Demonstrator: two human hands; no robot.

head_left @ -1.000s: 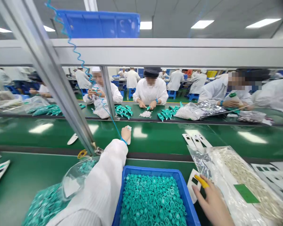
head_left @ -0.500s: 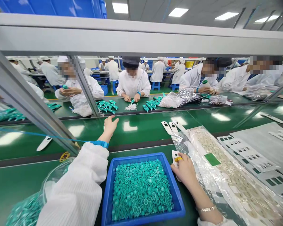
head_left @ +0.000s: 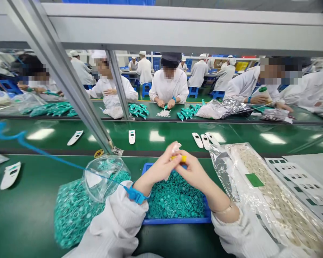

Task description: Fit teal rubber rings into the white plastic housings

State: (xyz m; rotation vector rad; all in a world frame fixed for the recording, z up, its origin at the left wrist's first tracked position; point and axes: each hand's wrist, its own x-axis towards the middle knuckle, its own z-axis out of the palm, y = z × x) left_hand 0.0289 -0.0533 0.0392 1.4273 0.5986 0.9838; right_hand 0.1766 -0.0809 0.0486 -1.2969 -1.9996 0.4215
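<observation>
Above the far part of a blue bin point(head_left: 177, 221), my two hands meet. My left hand point(head_left: 161, 168) is closed around a white plastic shell point(head_left: 167, 176), mostly covered by the fingers. My right hand point(head_left: 195, 172) presses its fingers against the same piece; a yellow band point(head_left: 182, 158), perhaps a finger cot, shows at its fingertips. Small teal rings and caps point(head_left: 174, 200) fill the bin below. Ahead on the green belt lie a single white shell with a dark window point(head_left: 131, 137) and a small group of similar shells point(head_left: 201, 140).
Left of the bin, a clear bag of teal parts point(head_left: 75, 211) lies open. A metal post point(head_left: 78, 89) and overhead beam point(head_left: 177, 32) stand ahead. At right lie a plastic sheet bag point(head_left: 269, 193) and label sheets point(head_left: 298, 175). Co-workers point(head_left: 168, 82) sit across the belt.
My left hand has come back from the belt, where a white shell now lies. My right hand has lifted a white shell from beside the bin, and both hands meet on it.
</observation>
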